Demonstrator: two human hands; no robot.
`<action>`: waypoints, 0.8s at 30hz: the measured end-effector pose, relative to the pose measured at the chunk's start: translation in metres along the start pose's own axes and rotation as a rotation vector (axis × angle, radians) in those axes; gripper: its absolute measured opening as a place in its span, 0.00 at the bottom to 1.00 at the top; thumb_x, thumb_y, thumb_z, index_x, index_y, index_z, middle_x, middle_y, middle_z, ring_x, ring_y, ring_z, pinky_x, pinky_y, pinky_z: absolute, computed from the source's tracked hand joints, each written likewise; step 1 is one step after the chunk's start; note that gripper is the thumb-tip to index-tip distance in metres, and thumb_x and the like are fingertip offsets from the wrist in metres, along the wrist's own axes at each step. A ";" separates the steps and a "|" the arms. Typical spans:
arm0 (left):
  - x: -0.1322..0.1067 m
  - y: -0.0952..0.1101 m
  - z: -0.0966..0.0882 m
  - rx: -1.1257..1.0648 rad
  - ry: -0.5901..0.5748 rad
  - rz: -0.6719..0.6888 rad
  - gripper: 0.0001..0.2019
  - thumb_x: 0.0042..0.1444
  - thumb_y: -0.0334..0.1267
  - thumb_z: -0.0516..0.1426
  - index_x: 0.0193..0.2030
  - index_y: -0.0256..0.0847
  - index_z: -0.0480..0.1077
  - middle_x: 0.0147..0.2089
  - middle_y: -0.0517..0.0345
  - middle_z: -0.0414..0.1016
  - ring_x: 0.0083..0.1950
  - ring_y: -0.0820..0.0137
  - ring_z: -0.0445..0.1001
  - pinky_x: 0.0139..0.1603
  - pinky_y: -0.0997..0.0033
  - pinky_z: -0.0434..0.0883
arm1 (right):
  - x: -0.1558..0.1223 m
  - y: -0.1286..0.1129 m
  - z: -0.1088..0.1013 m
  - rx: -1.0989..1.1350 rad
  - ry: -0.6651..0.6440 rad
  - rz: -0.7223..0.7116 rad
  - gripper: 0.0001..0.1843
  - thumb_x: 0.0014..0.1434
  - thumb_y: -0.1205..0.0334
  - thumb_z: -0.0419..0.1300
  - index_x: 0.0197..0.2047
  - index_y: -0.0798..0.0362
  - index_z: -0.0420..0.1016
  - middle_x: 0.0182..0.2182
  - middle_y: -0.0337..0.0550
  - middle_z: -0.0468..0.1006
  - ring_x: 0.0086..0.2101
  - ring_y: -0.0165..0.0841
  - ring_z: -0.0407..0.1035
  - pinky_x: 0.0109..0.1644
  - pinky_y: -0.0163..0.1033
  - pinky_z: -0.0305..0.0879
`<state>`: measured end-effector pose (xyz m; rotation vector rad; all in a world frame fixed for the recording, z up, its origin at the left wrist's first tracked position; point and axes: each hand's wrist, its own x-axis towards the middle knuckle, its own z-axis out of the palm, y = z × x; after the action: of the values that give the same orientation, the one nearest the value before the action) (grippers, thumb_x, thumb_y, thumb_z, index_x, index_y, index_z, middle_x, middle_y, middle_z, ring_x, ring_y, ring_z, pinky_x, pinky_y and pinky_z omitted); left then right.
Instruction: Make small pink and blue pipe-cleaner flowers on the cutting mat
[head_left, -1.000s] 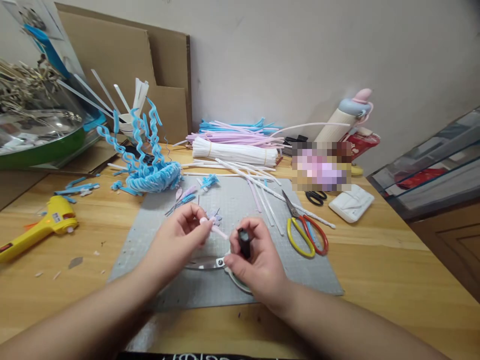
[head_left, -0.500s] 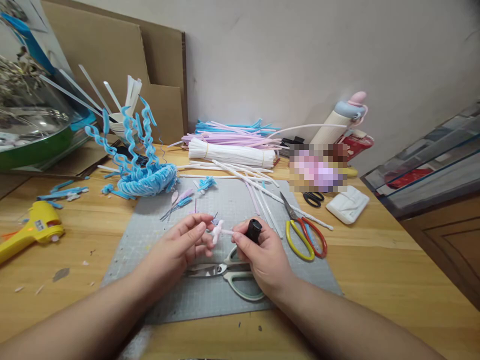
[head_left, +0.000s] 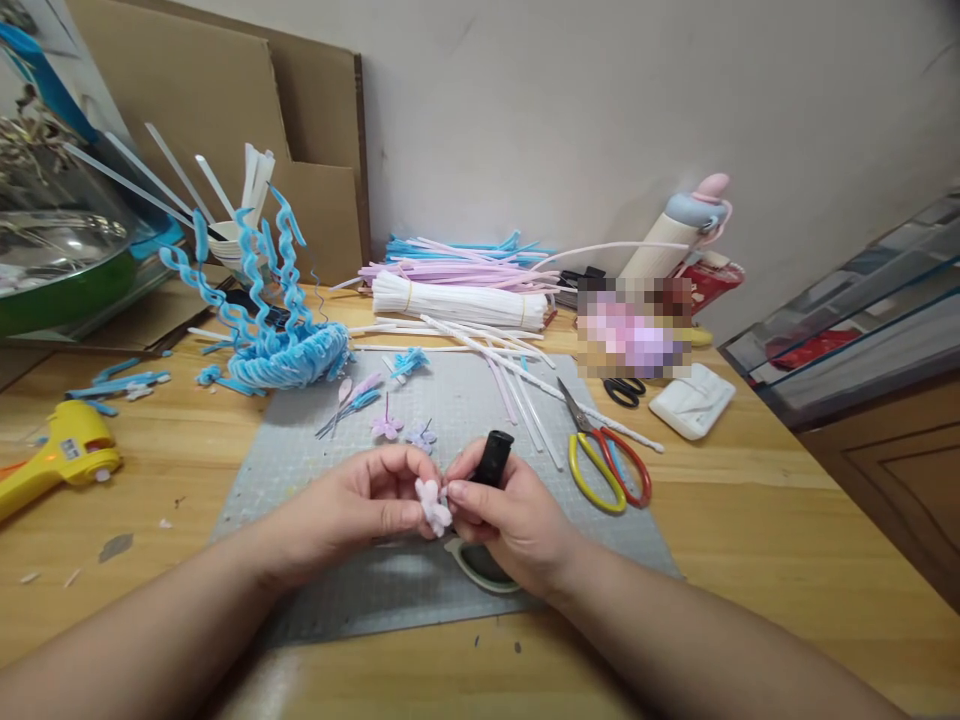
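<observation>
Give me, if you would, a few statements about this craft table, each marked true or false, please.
The left hand and right hand pinch a small pale flower between them. True.
The right hand also grips a black cylinder. True.
The yellow glue gun lies on the grey mat. False: it lies on the wooden table, left of the mat.
The yellow-handled scissors are in the left hand. False: they lie on the mat, right of the hands.

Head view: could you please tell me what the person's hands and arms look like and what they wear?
The left hand and right hand are bare: no gloves, rings, watch or bracelet show. Both forearms are uncovered as far as the frame's lower edge, with no sleeve in view.
</observation>
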<state>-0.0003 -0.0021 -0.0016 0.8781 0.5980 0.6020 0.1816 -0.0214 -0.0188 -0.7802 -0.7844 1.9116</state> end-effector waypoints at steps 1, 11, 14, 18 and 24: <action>0.000 0.000 -0.001 0.027 -0.003 0.005 0.08 0.50 0.37 0.68 0.35 0.40 0.76 0.33 0.58 0.78 0.35 0.73 0.74 0.40 0.74 0.68 | 0.000 -0.001 0.000 0.000 -0.007 -0.011 0.13 0.48 0.59 0.69 0.30 0.52 0.69 0.18 0.29 0.65 0.17 0.21 0.51 0.21 0.30 0.41; 0.002 -0.001 -0.012 0.144 0.049 0.050 0.10 0.47 0.38 0.69 0.30 0.38 0.74 0.34 0.58 0.76 0.35 0.72 0.72 0.38 0.74 0.66 | 0.002 -0.005 -0.002 0.046 -0.101 0.136 0.15 0.46 0.58 0.72 0.29 0.55 0.70 0.18 0.28 0.60 0.18 0.20 0.45 0.21 0.31 0.37; 0.001 -0.003 -0.013 0.155 0.033 0.039 0.09 0.48 0.38 0.68 0.32 0.38 0.74 0.34 0.59 0.76 0.35 0.73 0.72 0.37 0.75 0.65 | 0.002 -0.002 -0.003 0.027 -0.066 0.100 0.15 0.46 0.58 0.73 0.29 0.55 0.72 0.20 0.31 0.65 0.18 0.20 0.48 0.21 0.31 0.39; 0.000 -0.001 -0.010 0.151 -0.002 0.042 0.08 0.48 0.36 0.68 0.31 0.39 0.75 0.34 0.60 0.77 0.36 0.73 0.73 0.39 0.75 0.66 | -0.001 0.003 0.000 0.071 -0.053 0.094 0.14 0.45 0.60 0.73 0.28 0.55 0.72 0.20 0.32 0.67 0.18 0.20 0.51 0.21 0.31 0.39; 0.001 0.000 -0.007 0.122 -0.023 0.038 0.08 0.47 0.36 0.69 0.31 0.38 0.76 0.33 0.60 0.78 0.35 0.73 0.74 0.39 0.75 0.67 | -0.004 0.007 0.007 0.122 0.025 0.055 0.14 0.44 0.60 0.74 0.27 0.54 0.73 0.19 0.32 0.69 0.18 0.21 0.53 0.20 0.31 0.40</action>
<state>-0.0047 0.0021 -0.0049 1.0120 0.6031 0.5940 0.1743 -0.0296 -0.0188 -0.7555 -0.6312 1.9749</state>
